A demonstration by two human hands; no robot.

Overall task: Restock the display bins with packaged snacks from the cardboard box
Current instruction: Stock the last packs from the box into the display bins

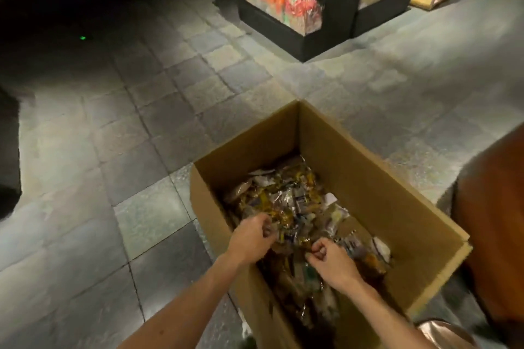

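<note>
Left hand: your left hand (251, 238) is over the near-left part of the cardboard box (368, 167), fingers curled down into the packaged snacks (289, 201) and closed on a clump of them.
Right hand: your right hand (330, 259) is in the near middle of the box, knuckles up, fisted with the thumb pinching wrapper; blur hides exactly which packet.
Arm pose: both forearms come in over the box's near rim and angle inward, with the hands close together but apart.
Snacks: a loose pile on the box bottom, deepest toward its far-left corner.
Display bins (283, 5): well beyond the box's far corner, across the floor (141, 150).
Doing it well: gather a firm bundle by the packet bodies, not the loose corners. Lift straight up clear of the walls so nothing snags or spills.
</note>
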